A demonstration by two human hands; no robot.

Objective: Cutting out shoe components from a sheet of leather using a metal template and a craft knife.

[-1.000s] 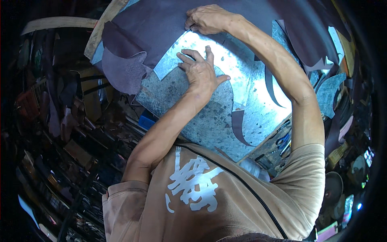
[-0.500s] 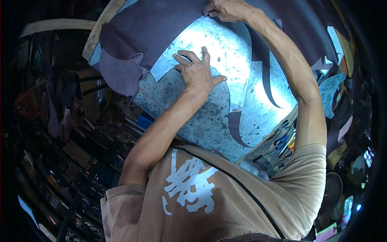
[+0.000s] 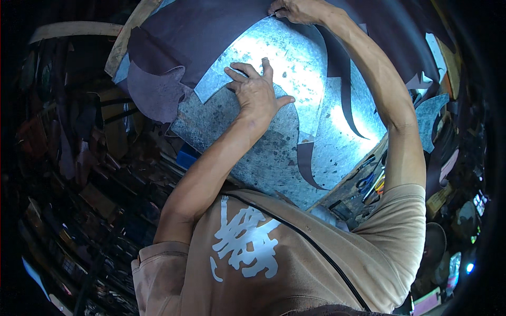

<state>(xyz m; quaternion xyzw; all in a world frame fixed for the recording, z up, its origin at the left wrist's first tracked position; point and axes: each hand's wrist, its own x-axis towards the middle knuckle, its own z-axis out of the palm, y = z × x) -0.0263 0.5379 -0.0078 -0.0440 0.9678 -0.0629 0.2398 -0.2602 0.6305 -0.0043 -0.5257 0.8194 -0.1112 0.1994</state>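
Note:
My left hand (image 3: 255, 94) lies flat with fingers spread over a pale, arch-shaped template (image 3: 301, 68), its thumb stretched to the right. The template sits on a mottled grey board (image 3: 253, 152). At the template's far edge, my right hand (image 3: 301, 10) is closed around a small knife-like tool (image 3: 272, 14), mostly hidden by the fingers. Dark brown leather (image 3: 195, 42) borders the template's outer curve on the left and far side. A thin curved strip of leather (image 3: 346, 100) hangs off to the right, and a short pointed leather strip (image 3: 305, 166) extends from under the template's near right tip.
A folded leather flap (image 3: 155, 92) droops over the board's left edge. Scissors and other tools (image 3: 369, 184) lie in a tray right of the board. Wooden bars (image 3: 129, 39) stand at the far left. A curved grey-blue piece (image 3: 432, 121) is at the right.
My right hand has shifted very slightly rightward along the template's far edge. My left hand stays in place on the template. The whole view has moved a little.

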